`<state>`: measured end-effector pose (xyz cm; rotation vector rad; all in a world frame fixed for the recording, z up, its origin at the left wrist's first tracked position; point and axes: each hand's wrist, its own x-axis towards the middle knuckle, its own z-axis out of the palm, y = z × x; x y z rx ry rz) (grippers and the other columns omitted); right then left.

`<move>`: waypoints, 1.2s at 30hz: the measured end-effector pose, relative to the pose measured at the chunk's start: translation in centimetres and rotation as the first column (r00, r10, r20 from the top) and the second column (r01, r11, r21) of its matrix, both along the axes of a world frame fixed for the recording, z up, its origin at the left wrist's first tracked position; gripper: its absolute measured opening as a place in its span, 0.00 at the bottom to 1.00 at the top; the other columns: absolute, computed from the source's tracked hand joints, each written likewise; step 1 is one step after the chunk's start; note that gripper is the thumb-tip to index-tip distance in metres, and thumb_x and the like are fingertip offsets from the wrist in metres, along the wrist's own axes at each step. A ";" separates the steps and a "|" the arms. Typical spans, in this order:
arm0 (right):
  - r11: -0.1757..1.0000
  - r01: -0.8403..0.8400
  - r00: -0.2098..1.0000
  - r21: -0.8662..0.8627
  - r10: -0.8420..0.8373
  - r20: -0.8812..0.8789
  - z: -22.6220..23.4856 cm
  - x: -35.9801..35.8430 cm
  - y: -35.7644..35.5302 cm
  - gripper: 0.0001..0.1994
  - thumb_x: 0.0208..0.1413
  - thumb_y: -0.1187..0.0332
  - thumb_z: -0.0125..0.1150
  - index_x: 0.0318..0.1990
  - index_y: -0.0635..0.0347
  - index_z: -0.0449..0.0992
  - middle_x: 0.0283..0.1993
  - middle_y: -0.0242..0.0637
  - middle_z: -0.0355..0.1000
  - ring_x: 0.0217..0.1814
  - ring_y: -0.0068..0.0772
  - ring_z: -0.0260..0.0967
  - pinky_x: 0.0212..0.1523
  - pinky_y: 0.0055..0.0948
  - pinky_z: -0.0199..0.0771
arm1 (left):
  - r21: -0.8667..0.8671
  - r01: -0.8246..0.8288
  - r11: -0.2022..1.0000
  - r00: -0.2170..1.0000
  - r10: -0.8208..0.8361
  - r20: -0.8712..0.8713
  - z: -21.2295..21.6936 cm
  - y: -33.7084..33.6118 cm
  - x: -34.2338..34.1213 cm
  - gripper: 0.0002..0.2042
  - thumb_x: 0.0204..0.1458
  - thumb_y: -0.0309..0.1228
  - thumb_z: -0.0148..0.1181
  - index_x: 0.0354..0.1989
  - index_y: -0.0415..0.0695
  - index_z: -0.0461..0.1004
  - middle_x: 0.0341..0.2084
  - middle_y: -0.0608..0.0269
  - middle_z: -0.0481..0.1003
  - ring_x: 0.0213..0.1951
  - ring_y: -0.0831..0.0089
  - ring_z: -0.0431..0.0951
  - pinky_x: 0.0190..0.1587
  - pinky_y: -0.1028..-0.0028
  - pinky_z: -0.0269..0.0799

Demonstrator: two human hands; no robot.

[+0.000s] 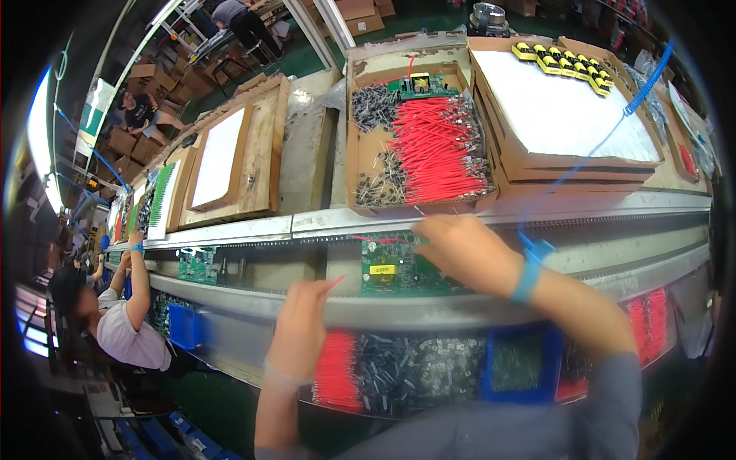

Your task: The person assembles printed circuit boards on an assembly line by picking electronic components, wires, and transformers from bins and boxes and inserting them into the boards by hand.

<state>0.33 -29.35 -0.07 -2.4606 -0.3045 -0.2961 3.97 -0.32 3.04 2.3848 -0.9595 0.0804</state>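
My left hand (pixel 301 318) is closed in a pinch just left of the green circuit board, with the tip of a red wire (pixel 337 281) sticking out of its fingers. My right hand (pixel 464 249) reaches over the board's right part, its fingertips pinched together; thin pale ends show by them, too small and blurred to name. The green circuit board (pixel 370 285) lies in the conveyor track and carries a yellow block (pixel 382 270). Another red wire (pixel 376 240) lies along its far edge. My right hand and forearm hide the board's right side.
Beyond the track, a cardboard tray (pixel 364 142) holds red wires and small components. Right of it, a white-topped carton stack (pixel 544 115) carries yellow-and-black parts. Nearer me are red wires (pixel 337 372), black parts and a blue bin (pixel 491 368). A coiled blue cord (pixel 590 153) runs to my right wrist. A co-worker (pixel 126 326) works at left.
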 end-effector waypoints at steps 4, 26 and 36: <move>0.996 0.042 0.998 -0.083 -0.039 0.048 4.2 -7.0 -2.5 0.07 0.55 0.71 0.66 0.39 0.64 0.77 0.34 0.49 0.77 0.34 0.53 0.78 0.36 0.45 0.80 | 0.095 0.078 0.992 0.984 -0.092 0.154 -1.3 -1.1 2.6 0.07 0.54 0.18 0.61 0.40 0.38 0.76 0.32 0.50 0.73 0.36 0.50 0.75 0.41 0.60 0.71; 0.506 0.813 0.503 -0.288 -0.860 -0.091 1.8 -30.5 -13.9 0.08 0.55 0.70 0.64 0.39 0.66 0.80 0.37 0.50 0.79 0.39 0.53 0.78 0.42 0.42 0.76 | 0.205 0.184 0.961 0.956 -0.224 0.192 -2.1 -1.5 3.7 0.13 0.43 0.17 0.57 0.39 0.40 0.80 0.33 0.55 0.68 0.39 0.56 0.69 0.42 0.62 0.67; 0.471 0.599 0.573 -0.648 -0.817 -0.064 1.7 -33.6 -14.6 0.08 0.49 0.77 0.57 0.38 0.64 0.75 0.38 0.47 0.74 0.43 0.52 0.75 0.44 0.45 0.77 | 0.289 0.226 0.930 0.920 -0.301 0.251 -1.8 -3.2 4.2 0.06 0.47 0.18 0.58 0.34 0.37 0.74 0.31 0.53 0.64 0.38 0.55 0.68 0.42 0.62 0.65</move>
